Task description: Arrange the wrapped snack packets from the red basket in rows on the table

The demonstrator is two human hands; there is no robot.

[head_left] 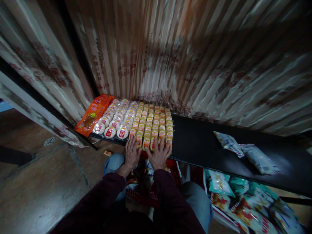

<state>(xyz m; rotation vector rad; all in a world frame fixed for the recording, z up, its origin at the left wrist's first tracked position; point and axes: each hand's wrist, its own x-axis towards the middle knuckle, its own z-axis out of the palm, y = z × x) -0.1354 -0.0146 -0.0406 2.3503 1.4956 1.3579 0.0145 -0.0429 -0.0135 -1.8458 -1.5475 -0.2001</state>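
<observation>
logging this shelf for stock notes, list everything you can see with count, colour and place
small yellow wrapped snack packs: several rows, yellow, shelf middle
round white wrapped cakes: several rows, white with red labels, left of the yellow packs
flat orange packets: one row, orange, far left
black shelf board: one, black, along the striped wall
pale loose snack bags: about two, whitish, shelf right
mixed colourful bags: a pile, below right
left hand: flat on front yellow packs
right hand: flat beside it

A small shop: rows of packaged snacks (136, 118) displayed on a low black shelf (202, 143).
</observation>
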